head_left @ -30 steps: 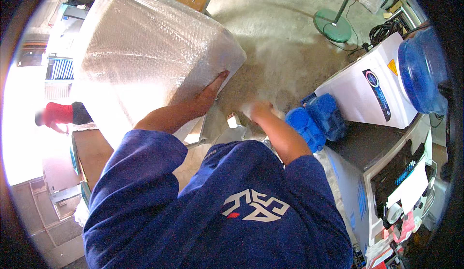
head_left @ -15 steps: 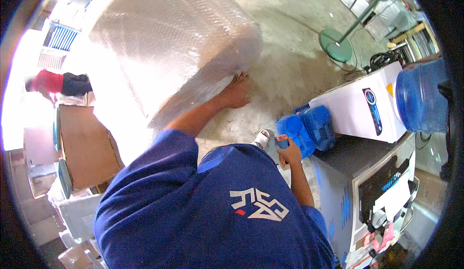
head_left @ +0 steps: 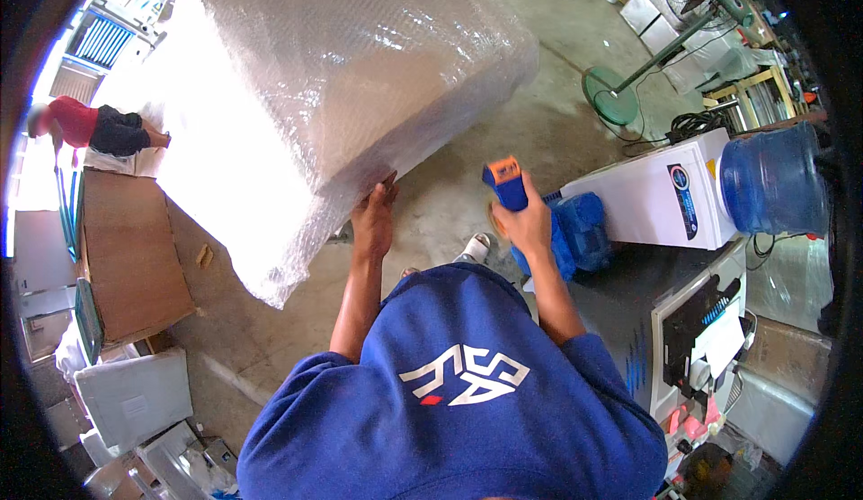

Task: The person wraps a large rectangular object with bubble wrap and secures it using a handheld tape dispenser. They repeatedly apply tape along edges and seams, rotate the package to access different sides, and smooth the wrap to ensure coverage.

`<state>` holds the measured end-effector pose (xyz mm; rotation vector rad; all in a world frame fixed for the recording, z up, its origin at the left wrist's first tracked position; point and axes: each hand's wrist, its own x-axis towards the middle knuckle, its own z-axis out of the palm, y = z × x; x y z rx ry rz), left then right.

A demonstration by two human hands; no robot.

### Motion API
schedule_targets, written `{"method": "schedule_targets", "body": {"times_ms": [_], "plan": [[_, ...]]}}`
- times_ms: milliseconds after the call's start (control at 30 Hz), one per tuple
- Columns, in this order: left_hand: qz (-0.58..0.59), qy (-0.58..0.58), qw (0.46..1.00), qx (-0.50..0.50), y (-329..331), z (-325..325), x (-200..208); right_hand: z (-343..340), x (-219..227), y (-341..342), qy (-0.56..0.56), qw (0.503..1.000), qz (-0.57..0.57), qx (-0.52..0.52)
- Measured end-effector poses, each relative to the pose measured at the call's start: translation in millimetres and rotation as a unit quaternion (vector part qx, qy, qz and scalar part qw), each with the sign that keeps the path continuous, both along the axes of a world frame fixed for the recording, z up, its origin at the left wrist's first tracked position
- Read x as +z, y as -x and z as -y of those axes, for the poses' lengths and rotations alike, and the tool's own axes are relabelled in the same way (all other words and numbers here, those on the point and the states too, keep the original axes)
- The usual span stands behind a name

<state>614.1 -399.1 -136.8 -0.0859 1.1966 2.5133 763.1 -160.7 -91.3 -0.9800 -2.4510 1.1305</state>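
Note:
A big box-shaped bundle in clear bubble wrap (head_left: pixel 360 60) fills the upper left and middle of the view. My left hand (head_left: pixel 373 217) is at its near lower edge, the fingers closed on the bubble wrap; part of the fingertips is hidden against it. To the right, apart from the bundle, my right hand (head_left: pixel 526 221) is wrapped round the handle of a blue and orange tape dispenser (head_left: pixel 508 185), held up above the floor. A loose corner of the wrap hangs down at the bundle's near left.
Blue water jugs (head_left: pixel 580 230) stand close by my right arm, beside a white appliance (head_left: pixel 656 190) and a large clear-blue bottle (head_left: pixel 773 181). A green-based fan (head_left: pixel 611 96) stands farther off. Leftward lie brown cardboard (head_left: pixel 135 253) and a person in red (head_left: pixel 76 123).
My left hand has drawn back leftward along the bundle's near edge. My right hand has raised the tape dispenser up and forward. My body has turned, and more of the bundle shows.

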Motion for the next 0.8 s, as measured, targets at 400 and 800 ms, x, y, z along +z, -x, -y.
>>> {"method": "schedule_targets", "body": {"times_ms": [400, 800], "plan": [[-0.063, 0.231, 0.971, -0.028, 17.0, 21.5, -14.0, 25.1, 75.3, 85.4, -0.088, 0.989, -0.087, 0.086], [-0.102, 0.335, 0.934, -0.07, 13.5, 37.0, -13.3, 14.0, 45.0, 109.3, -0.137, 0.978, -0.078, 0.137]]}}
